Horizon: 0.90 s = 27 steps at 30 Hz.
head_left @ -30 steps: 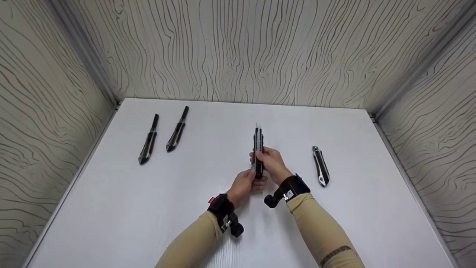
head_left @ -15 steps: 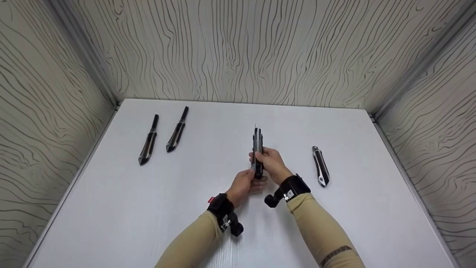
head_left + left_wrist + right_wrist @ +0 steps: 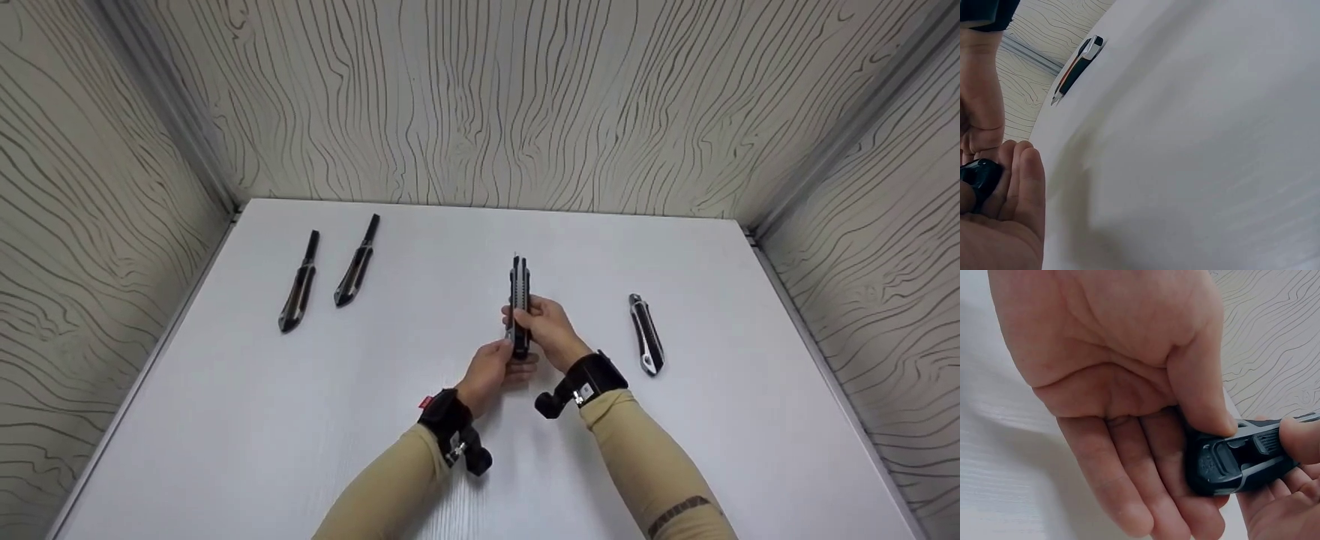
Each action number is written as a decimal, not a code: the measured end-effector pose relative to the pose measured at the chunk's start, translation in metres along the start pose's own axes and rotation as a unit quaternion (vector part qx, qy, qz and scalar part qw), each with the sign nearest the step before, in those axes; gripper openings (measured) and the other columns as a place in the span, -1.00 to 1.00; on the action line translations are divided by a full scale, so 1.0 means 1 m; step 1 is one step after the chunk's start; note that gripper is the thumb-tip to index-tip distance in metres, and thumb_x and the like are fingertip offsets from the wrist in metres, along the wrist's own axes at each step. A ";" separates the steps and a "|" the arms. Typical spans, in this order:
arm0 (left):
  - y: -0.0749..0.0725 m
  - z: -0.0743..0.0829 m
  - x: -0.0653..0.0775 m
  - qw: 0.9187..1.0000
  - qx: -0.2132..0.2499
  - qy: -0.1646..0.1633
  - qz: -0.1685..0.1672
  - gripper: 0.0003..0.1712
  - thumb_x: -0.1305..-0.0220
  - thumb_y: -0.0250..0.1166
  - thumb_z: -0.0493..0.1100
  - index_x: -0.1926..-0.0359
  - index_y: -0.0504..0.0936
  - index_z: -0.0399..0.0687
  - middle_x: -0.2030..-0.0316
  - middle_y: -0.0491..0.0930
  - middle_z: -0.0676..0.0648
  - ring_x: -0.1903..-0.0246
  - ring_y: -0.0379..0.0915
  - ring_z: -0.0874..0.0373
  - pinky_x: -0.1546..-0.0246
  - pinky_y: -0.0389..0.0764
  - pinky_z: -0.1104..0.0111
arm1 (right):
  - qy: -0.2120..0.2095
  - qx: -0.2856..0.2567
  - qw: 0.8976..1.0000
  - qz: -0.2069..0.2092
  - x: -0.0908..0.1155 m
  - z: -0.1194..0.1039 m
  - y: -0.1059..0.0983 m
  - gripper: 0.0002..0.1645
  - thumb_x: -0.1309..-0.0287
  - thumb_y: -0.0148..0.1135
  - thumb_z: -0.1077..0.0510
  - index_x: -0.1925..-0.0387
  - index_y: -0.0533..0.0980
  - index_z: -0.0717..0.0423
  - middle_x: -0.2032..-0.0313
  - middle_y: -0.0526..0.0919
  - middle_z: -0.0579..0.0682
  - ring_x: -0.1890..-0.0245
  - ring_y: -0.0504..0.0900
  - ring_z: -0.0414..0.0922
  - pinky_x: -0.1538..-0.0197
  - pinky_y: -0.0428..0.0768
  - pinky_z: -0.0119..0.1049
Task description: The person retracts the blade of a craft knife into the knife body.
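A black and silver utility knife (image 3: 520,285) points toward the back wall, held by both hands. My left hand (image 3: 487,375) grips its tail end, thumb on top and the other fingers underneath. My right hand (image 3: 551,326) holds it around the middle, thumb on the upper face. In the right wrist view, the right thumb (image 3: 1302,440) lies by the ridged slider (image 3: 1268,443), while the left thumb presses near the tail. The left wrist view shows just the dark tail end (image 3: 985,177) in the left palm. A thin blade tip shows at the front.
Two utility knives lie at the back left of the white table (image 3: 300,420), one outer (image 3: 298,292) and one inner (image 3: 357,262), both with long dark front ends. A shorter-looking utility knife (image 3: 647,336) lies to the right. Wood-patterned walls (image 3: 480,105) enclose the table.
The blade tip reaches slightly less far forward, and a bright patch beside it is gone. Both hands keep nearly the same place and grip.
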<state>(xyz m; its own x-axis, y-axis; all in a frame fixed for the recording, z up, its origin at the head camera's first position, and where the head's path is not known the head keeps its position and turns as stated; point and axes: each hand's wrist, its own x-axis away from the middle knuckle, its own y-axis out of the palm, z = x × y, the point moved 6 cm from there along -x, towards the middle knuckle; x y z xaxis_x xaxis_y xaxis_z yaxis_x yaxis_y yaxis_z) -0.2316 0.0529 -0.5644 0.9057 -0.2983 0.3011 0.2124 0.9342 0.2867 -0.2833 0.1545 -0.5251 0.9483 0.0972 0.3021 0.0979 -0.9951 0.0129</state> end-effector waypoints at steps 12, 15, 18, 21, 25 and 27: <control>-0.001 0.008 0.002 1.000 0.005 0.007 0.002 -0.52 -0.58 -0.20 -0.11 -0.25 0.39 -0.36 -0.03 0.63 -0.30 0.05 0.66 0.00 -0.07 0.63 0.18 | -0.042 0.078 0.996 0.020 0.006 -0.010 -0.004 -0.60 -0.36 0.13 0.10 -0.10 0.49 0.28 0.01 0.69 0.18 0.15 0.66 -0.16 0.00 0.59 -0.33; -0.001 0.008 0.001 1.000 0.005 0.005 0.002 -0.52 -0.58 -0.19 -0.11 -0.24 0.40 -0.36 -0.02 0.64 -0.29 0.07 0.67 0.03 -0.05 0.64 0.18 | -0.037 0.080 0.996 0.033 0.007 -0.010 -0.005 -0.60 -0.34 0.16 0.09 -0.09 0.52 0.25 0.04 0.71 0.15 0.16 0.67 -0.16 0.00 0.59 -0.33; -0.001 0.007 0.001 1.000 0.005 0.003 0.000 -0.52 -0.58 -0.18 -0.11 -0.24 0.40 -0.38 -0.01 0.65 -0.30 0.10 0.67 0.04 -0.04 0.64 0.18 | -0.030 0.072 0.996 0.031 0.007 -0.009 -0.003 -0.57 -0.36 0.14 0.09 -0.15 0.47 0.24 0.01 0.69 0.16 0.10 0.66 -0.14 -0.06 0.58 -0.27; -0.002 0.007 0.000 1.000 0.001 0.004 0.000 -0.51 -0.57 -0.18 -0.11 -0.24 0.40 -0.39 0.00 0.65 -0.30 0.11 0.68 0.04 -0.04 0.65 0.18 | -0.020 0.060 0.998 0.027 0.006 -0.007 -0.002 -0.54 -0.38 0.11 0.07 -0.21 0.43 0.21 -0.02 0.67 0.16 0.08 0.65 -0.13 -0.09 0.56 -0.25; -0.002 0.008 0.000 1.000 -0.004 0.008 0.000 -0.51 -0.57 -0.18 -0.11 -0.23 0.41 -0.41 0.01 0.65 -0.31 0.13 0.68 0.05 -0.04 0.64 0.17 | -0.010 0.048 0.999 0.024 0.005 -0.005 -0.001 -0.58 -0.39 0.09 0.08 -0.19 0.43 0.17 0.00 0.68 0.16 0.12 0.67 -0.13 -0.02 0.56 -0.28; -0.002 0.008 0.001 1.000 -0.004 0.009 -0.001 -0.52 -0.57 -0.17 -0.12 -0.22 0.41 -0.42 0.01 0.65 -0.33 0.13 0.68 0.04 -0.03 0.65 0.17 | -0.006 0.045 0.999 0.022 0.004 -0.005 -0.001 -0.60 -0.39 0.09 0.10 -0.18 0.43 0.18 0.01 0.69 0.15 0.13 0.67 -0.14 0.00 0.56 -0.30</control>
<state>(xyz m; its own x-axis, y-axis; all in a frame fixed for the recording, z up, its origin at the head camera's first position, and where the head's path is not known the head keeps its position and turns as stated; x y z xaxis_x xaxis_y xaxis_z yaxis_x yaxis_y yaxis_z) -0.2345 0.0496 -0.5573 0.9113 -0.2975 0.2846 0.2177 0.9349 0.2802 -0.2808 0.1559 -0.5193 0.9557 0.0546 0.2893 0.0827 -0.9929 -0.0860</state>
